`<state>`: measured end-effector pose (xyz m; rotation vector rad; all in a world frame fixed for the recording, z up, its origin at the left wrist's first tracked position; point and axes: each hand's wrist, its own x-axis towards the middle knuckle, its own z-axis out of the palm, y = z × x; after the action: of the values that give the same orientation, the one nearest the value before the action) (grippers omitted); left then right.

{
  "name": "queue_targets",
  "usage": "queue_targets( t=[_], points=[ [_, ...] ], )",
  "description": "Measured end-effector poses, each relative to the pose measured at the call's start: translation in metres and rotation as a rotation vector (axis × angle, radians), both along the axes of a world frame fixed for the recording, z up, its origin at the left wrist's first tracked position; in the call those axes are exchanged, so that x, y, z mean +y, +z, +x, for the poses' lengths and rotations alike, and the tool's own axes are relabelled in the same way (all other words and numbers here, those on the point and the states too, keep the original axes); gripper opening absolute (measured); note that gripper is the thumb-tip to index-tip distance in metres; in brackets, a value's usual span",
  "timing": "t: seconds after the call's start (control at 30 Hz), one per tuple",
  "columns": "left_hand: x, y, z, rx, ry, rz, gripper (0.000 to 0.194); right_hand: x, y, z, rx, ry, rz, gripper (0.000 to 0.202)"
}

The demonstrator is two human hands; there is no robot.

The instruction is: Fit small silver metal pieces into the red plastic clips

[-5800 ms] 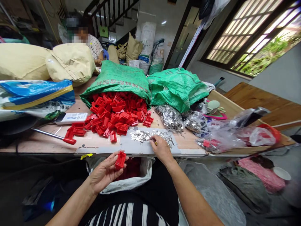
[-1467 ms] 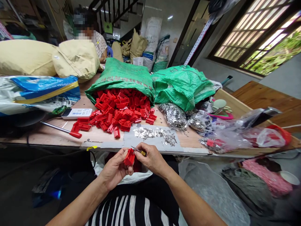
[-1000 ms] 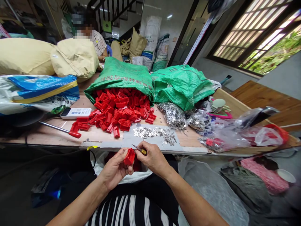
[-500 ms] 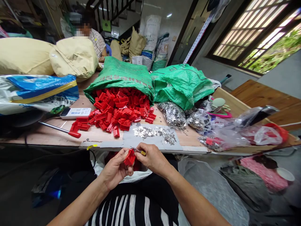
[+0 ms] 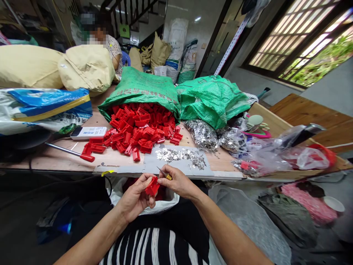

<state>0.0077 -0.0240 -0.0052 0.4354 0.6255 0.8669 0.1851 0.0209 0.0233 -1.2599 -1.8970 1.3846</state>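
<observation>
My left hand (image 5: 138, 193) is closed on a small red plastic part (image 5: 152, 186), held over the front edge of the table. Just right of it, my right hand (image 5: 178, 181) grips a thin pointed tool with a yellow handle (image 5: 168, 177); its dark tip points up and left, apart from the red part. Beyond my hands, small shiny metal pieces (image 5: 172, 154) are spread on a grey sheet (image 5: 150, 163). A heap of similar red plastic parts (image 5: 138, 129) spills from the mouth of a green woven sack (image 5: 149, 86).
A red-handled rod (image 5: 71, 151) and a white box-like device (image 5: 91, 133) lie at left. Bags of metal pieces (image 5: 202, 134) and a cluttered wooden tray (image 5: 289, 175) stand right. A white bag (image 5: 172, 202) hangs open below my hands. Another person (image 5: 114, 51) sits across the table.
My right hand has drawn slightly away from the red part, and the tool's tip has swung upward. The red part has shifted a little to the right in my left hand.
</observation>
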Motion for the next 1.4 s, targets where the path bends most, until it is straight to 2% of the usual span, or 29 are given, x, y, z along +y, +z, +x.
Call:
queue_targets(
  t=[0.13,0.27,0.37,0.43,0.53,0.63,0.7,0.97,1.2,1.4],
  points=[
    [0.003,-0.003,0.001,0.024,-0.036,0.010,0.014,-0.001,-0.005,0.001,-0.005,0.056,0.015,0.009],
    [0.005,-0.003,0.005,0.050,-0.066,-0.044,0.019,-0.004,-0.011,0.006,-0.037,0.036,0.037,0.008],
    [0.005,-0.001,0.007,0.166,-0.076,-0.010,0.028,-0.008,-0.015,0.010,-0.042,0.002,0.073,0.007],
    [0.005,-0.002,0.005,0.309,-0.059,0.065,0.041,-0.012,-0.018,0.012,-0.032,-0.048,0.096,0.007],
    [0.004,-0.007,0.001,0.616,-0.015,0.354,0.051,-0.018,-0.022,0.013,-0.042,-0.140,0.129,0.007],
    [0.002,-0.013,-0.003,0.909,0.099,0.802,0.044,-0.025,-0.026,0.012,-0.030,-0.178,0.124,0.008],
    [0.001,-0.016,-0.004,0.986,0.168,0.960,0.036,-0.028,-0.028,0.011,0.000,-0.197,0.092,0.010],
    [-0.007,-0.010,-0.002,0.952,0.163,0.922,0.031,-0.036,-0.031,0.014,0.170,-0.231,-0.054,0.025],
    [-0.015,-0.009,-0.001,0.956,0.107,0.995,0.033,-0.051,-0.032,0.017,0.453,-0.139,-0.327,0.038],
    [-0.023,-0.010,-0.005,0.916,0.047,1.002,0.032,-0.062,-0.030,0.020,0.510,-0.114,-0.394,0.042]
  ],
)
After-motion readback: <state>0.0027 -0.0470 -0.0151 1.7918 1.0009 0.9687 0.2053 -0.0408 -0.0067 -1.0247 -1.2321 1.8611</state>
